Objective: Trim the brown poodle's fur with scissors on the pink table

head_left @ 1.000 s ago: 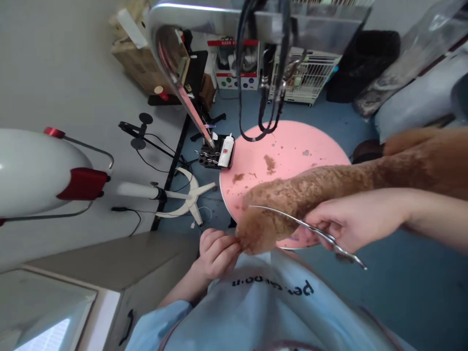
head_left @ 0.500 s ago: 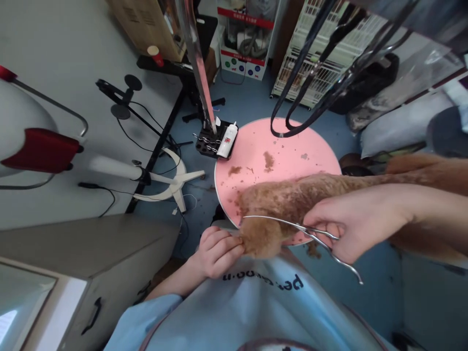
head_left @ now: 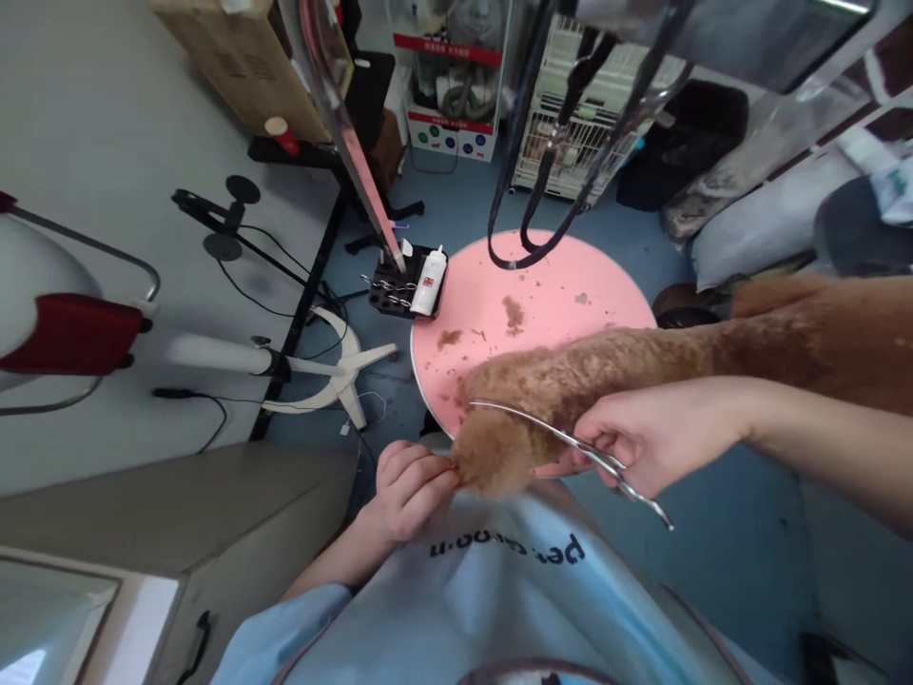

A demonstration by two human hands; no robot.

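A brown curly-furred dog's leg [head_left: 628, 366] stretches from the right across a round pink table [head_left: 542, 295]. My left hand [head_left: 410, 485] is closed in a pinch on the fluffy paw [head_left: 495, 452] at the leg's end. My right hand [head_left: 646, 442] grips curved silver scissors [head_left: 563, 442]; their blades lie across the fur just above the paw. The rest of the dog is out of view on the right.
Tufts of cut fur lie on the pink table. A black tool tray [head_left: 396, 285] with a white bottle [head_left: 428, 281] sits at its left edge. Black straps [head_left: 528, 190] hang from a metal arm above. A white stand base [head_left: 342, 366], wire cage [head_left: 571, 143] and grey cabinet [head_left: 178, 514] surround it.
The scissor blades have shifted slightly along the fur above the paw. My left hand keeps its pinch on the paw. The view has swung a little.
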